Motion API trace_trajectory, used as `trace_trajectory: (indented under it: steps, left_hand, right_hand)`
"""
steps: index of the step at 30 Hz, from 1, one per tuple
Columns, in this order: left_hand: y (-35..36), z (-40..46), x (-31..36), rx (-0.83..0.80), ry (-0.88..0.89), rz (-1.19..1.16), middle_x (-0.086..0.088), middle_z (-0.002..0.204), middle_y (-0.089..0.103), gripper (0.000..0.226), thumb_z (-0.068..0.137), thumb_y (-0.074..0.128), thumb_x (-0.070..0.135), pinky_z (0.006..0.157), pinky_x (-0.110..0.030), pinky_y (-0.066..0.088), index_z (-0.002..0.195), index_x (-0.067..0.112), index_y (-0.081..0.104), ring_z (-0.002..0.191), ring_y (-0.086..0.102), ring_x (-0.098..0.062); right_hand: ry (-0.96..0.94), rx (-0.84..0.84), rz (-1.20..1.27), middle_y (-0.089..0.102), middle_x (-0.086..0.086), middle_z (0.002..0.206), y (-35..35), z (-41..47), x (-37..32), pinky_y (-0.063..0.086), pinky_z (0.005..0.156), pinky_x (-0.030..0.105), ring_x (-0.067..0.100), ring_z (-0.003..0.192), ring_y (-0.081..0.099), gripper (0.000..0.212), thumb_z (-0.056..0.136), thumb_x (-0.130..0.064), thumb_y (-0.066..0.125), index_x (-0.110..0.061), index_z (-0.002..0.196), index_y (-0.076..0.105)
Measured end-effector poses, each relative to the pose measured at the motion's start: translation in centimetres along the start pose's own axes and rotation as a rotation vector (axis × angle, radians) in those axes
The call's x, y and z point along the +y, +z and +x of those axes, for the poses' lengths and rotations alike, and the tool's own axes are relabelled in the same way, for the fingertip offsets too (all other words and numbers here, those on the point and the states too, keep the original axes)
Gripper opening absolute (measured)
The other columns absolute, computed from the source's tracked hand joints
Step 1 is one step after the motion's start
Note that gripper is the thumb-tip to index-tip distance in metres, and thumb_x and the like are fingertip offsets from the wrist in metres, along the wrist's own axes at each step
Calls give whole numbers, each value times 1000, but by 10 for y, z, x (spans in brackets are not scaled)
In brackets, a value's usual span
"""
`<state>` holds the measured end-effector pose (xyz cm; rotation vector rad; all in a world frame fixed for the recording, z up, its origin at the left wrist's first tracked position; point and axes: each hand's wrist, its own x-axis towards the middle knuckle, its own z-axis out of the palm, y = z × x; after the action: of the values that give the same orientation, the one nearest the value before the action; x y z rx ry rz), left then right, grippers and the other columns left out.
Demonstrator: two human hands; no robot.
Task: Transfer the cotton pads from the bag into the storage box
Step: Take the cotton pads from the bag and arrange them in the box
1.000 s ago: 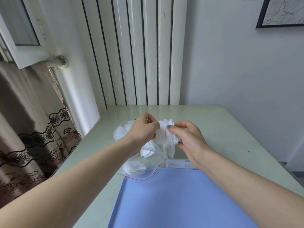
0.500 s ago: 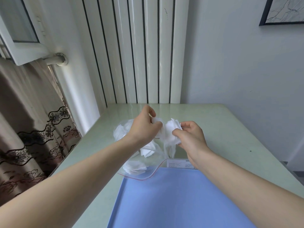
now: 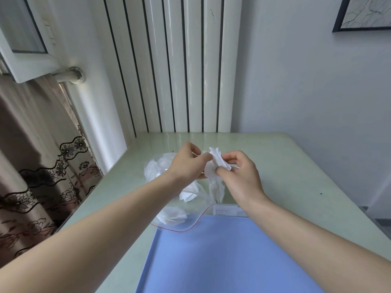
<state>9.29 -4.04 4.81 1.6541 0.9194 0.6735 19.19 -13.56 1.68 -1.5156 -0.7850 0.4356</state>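
Both my hands hold a bunch of white cotton pads [image 3: 218,162] above the table. My left hand [image 3: 187,164] pinches the bunch from the left, and my right hand [image 3: 240,173] pinches it from the right. Below them lies a clear zip bag [image 3: 191,224] with a red seal line, its mouth facing me, with more white pads [image 3: 172,215] inside. A clear container with a white label [image 3: 227,211] stands under my right wrist. Some pads [image 3: 215,189] hang or stand by it; whether they are inside it I cannot tell.
A blue mat [image 3: 222,261] covers the near part of the pale green table [image 3: 296,176]. A white radiator [image 3: 179,66] stands behind the table. A patterned curtain [image 3: 31,166] hangs to the left, and a wall is on the right.
My hands have lifted the bunch of pads slightly. My right hand has shifted its grip toward the lower side of the bunch.
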Motion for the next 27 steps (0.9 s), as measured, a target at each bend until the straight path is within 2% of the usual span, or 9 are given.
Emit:
trace_trajectory:
  steps: [5, 9, 12, 14, 16, 19, 22, 24, 27]
  left_hand:
    - [-1, -1, 7, -93, -38, -122, -20, 101, 72, 28, 94, 63, 28, 77, -39, 64, 104, 4, 51, 85, 76, -26]
    - [-3, 5, 8, -119, -101, -254, -15, 95, 69, 15, 98, 45, 7, 67, -28, 60, 109, 2, 53, 78, 73, -22]
    - [-1, 10, 3, -134, -27, -124, -14, 88, 69, 21, 93, 59, 1, 69, -27, 60, 113, 0, 52, 75, 72, -21]
    - [0, 12, 2, -127, 17, -36, -11, 82, 69, 31, 89, 68, 3, 71, -29, 62, 116, 0, 53, 69, 71, -19]
    - [-2, 16, 3, -101, 54, 75, -8, 80, 68, 36, 86, 74, 14, 71, -33, 62, 115, 5, 55, 68, 68, -18]
    - [-7, 18, 5, -123, 66, 256, -3, 93, 66, 41, 86, 74, 33, 74, -30, 53, 121, 23, 55, 76, 62, -17]
    - [-8, 14, 5, -264, 47, 195, -3, 111, 66, 41, 92, 67, 32, 92, -33, 55, 130, 35, 53, 96, 66, -21]
    - [-8, 11, 4, -348, 52, 82, -6, 108, 67, 37, 94, 65, 23, 85, -29, 58, 128, 34, 56, 91, 68, -18]
    - [-5, 13, 5, -388, 100, 54, -10, 100, 66, 28, 94, 63, 11, 70, -19, 55, 120, 19, 61, 80, 70, -13]
  right_hand:
    - [25, -73, 24, 68, -8, 104, -3, 0, 1, 51, 78, 26, 14, 98, 66, 25, 82, -12, 70, -24, 102, 63]
    - [61, -149, 117, 69, -5, 106, -5, 2, -2, 50, 76, 18, 10, 96, 66, 44, 79, -6, 75, -20, 116, 57]
    - [88, -135, 128, 70, -5, 107, -4, 2, -1, 53, 75, 16, 8, 95, 68, 50, 77, -9, 80, -21, 119, 54]
    - [94, -110, 129, 72, 0, 103, -5, 4, 0, 54, 73, 22, 11, 88, 69, 40, 80, -10, 78, -18, 115, 59]
    - [120, -136, 167, 74, 5, 103, -9, 7, 2, 57, 76, 30, 17, 90, 71, 28, 85, -9, 73, -14, 111, 64]
    - [136, -202, 185, 75, 8, 104, -18, 11, 4, 58, 84, 43, 26, 99, 71, 21, 88, -3, 65, -12, 108, 67]
    - [166, -231, 219, 74, 11, 103, -24, 16, 4, 56, 86, 43, 27, 95, 70, 21, 88, -2, 61, -10, 106, 70]
    - [201, -240, 269, 71, 17, 109, -25, 19, 4, 54, 85, 39, 25, 94, 68, 23, 89, -1, 58, -7, 108, 69]
    - [271, -219, 378, 69, 20, 114, -28, 24, 4, 55, 86, 37, 25, 97, 67, 27, 90, -2, 57, -5, 116, 65]
